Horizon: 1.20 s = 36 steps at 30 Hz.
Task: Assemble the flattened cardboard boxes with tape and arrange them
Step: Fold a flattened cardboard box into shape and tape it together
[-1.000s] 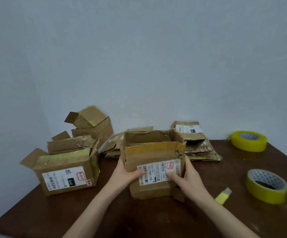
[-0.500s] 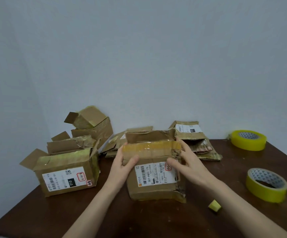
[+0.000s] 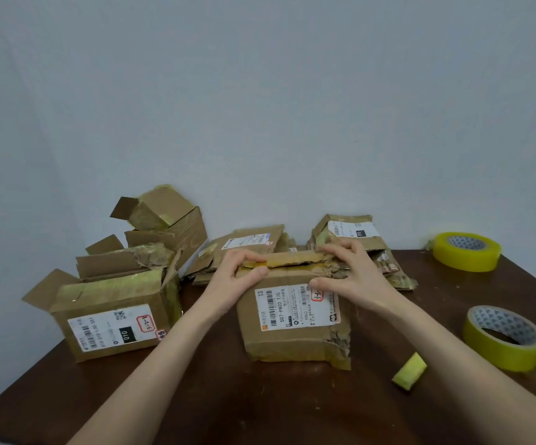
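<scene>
Centre box [image 3: 295, 319] upright on worktop [image 3: 260, 409], label face toward camera. Top flaps [image 3: 292, 261] folded down; no fresh tape visible on seam, old yellowish residue along edge.

L hand [image 3: 228, 284]: fingers [image 3: 244, 256] curled over top left edge of centre box, thumb on front face, pinching the flap down. R hand [image 3: 356, 277]: fingers [image 3: 340, 252] over top right edge, thumb on front by the label, same pinch.

Risks (my judgement):
- Both hands tied up. Nearest tape roll [image 3: 504, 337] is right of centre box, well apart; second roll [image 3: 467, 252] right and behind. Freeing one hand to reach → worn flaps prob. spring open.
- Lower right corner of centre box torn and crumpled, top right edge ragged. Hard pressure there could tear it further or buckle the wall.
- Small yellow-green piece [image 3: 409, 370] right-front of centre box; can't tell what it is. A forearm sweep could knock it off.
- Finished box [image 3: 112, 319] near, to the left; flat stock [image 3: 250, 245] just behind. Pushing centre box back would shove that pile.
</scene>
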Motion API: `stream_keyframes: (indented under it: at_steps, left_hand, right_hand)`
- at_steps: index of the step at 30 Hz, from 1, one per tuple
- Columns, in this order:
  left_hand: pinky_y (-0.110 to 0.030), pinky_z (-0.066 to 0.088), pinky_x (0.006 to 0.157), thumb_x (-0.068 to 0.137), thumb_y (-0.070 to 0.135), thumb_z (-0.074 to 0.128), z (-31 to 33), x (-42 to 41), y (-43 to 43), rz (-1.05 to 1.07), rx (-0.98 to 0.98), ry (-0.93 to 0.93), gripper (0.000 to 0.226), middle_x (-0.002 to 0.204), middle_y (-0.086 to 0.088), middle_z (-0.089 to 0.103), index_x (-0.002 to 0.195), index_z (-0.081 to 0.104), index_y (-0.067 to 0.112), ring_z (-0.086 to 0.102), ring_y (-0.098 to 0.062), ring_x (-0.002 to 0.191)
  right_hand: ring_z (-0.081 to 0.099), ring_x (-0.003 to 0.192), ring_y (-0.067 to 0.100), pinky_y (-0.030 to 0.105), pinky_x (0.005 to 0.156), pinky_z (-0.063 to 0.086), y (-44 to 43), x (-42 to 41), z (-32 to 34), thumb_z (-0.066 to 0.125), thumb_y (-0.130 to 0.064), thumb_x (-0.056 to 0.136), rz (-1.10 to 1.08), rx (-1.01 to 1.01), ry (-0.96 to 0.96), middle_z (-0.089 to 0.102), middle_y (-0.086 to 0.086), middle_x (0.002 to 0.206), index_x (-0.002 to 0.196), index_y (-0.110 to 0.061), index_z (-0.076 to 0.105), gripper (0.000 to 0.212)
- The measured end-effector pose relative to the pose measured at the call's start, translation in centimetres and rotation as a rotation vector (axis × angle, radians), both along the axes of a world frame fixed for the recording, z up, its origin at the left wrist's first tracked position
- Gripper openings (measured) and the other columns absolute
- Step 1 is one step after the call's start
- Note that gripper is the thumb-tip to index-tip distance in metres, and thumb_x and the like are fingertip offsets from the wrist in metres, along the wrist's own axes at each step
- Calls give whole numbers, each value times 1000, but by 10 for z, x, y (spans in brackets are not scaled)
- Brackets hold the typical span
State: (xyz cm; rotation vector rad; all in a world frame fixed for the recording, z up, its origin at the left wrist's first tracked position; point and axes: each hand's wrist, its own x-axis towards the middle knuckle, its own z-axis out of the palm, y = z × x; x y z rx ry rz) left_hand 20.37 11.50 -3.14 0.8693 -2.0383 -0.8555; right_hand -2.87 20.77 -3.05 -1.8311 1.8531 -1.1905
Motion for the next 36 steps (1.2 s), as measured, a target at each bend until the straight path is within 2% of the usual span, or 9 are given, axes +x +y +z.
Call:
stream_keyframes:
  at_steps: [3, 7, 11, 15, 17, 20, 23, 33, 36]
  left_hand:
    - [-21, 43, 91, 72, 60, 59, -2, -3, 4, -49, 65, 9, 44, 123, 16, 50, 110, 57, 37, 49, 4, 112]
    - [-2, 41, 80, 87, 36, 65, -5, -17, 15, -74, 106, 115, 53, 138, 13, 41, 133, 39, 39, 46, 17, 107]
    - [-28, 42, 101, 69, 58, 63, 7, -20, 18, -89, 4, 94, 64, 134, 14, 47, 129, 43, 46, 48, -4, 122]
    - [-31, 40, 100, 67, 62, 58, 24, -21, 12, -113, -68, 4, 44, 122, 17, 55, 108, 57, 47, 50, -1, 116]
    - [-29, 34, 106, 72, 61, 56, 15, -19, 9, -107, -96, -95, 39, 128, 19, 51, 108, 59, 47, 44, 4, 120]
    - [-31, 28, 112, 85, 57, 46, 7, -18, 5, -12, -259, -262, 44, 144, 13, 42, 125, 57, 40, 35, -4, 133]
    - [-34, 23, 114, 93, 47, 51, 11, -24, 9, 28, -292, -364, 45, 152, 4, 33, 136, 50, 32, 29, -13, 140]
    - [-42, 21, 117, 80, 44, 70, 12, -54, 11, 11, -114, -266, 67, 156, 9, 25, 141, 45, 30, 22, -14, 143]
    - [-35, 27, 114, 84, 42, 67, 8, -57, 14, -75, 8, -79, 72, 152, 13, 27, 146, 32, 33, 26, -7, 138]
  right_hand:
    - [21, 142, 16, 36, 113, 25, -3, -1, 0, 73, -65, 63, 68, 41, 11, 21, -7, 150, 132, -38, 52, 77]
    - [15, 145, 14, 35, 110, 21, 3, -3, 2, 66, -70, 70, 113, 89, -35, 11, -8, 160, 143, -44, 34, 84]
    - [29, 136, 7, 27, 107, 25, 16, -9, 4, 65, -60, 77, 113, -9, 53, 29, -9, 152, 141, -43, 34, 73]
    - [41, 127, 7, 31, 102, 38, 23, -9, 8, 67, -56, 80, 68, -51, 150, 44, -12, 137, 126, -49, 45, 51]
    - [40, 132, 13, 35, 105, 38, 24, -9, 6, 65, -55, 81, 19, 10, 232, 40, -9, 143, 127, -49, 49, 49]
    - [31, 139, 20, 41, 110, 34, 20, -2, 10, 63, -61, 80, -26, 107, 358, 26, -4, 154, 137, -47, 43, 61]
    - [29, 140, 23, 41, 110, 31, 14, 6, 11, 66, -57, 80, -5, 138, 307, 17, -1, 157, 141, -43, 39, 68]
    - [38, 132, 19, 36, 107, 33, 12, -22, 8, 70, -46, 81, -15, 160, 231, 34, -1, 145, 139, -39, 44, 64]
    - [40, 129, 18, 34, 106, 34, 14, -26, 4, 77, -46, 75, -36, 140, 120, 39, -1, 141, 134, -40, 50, 65]
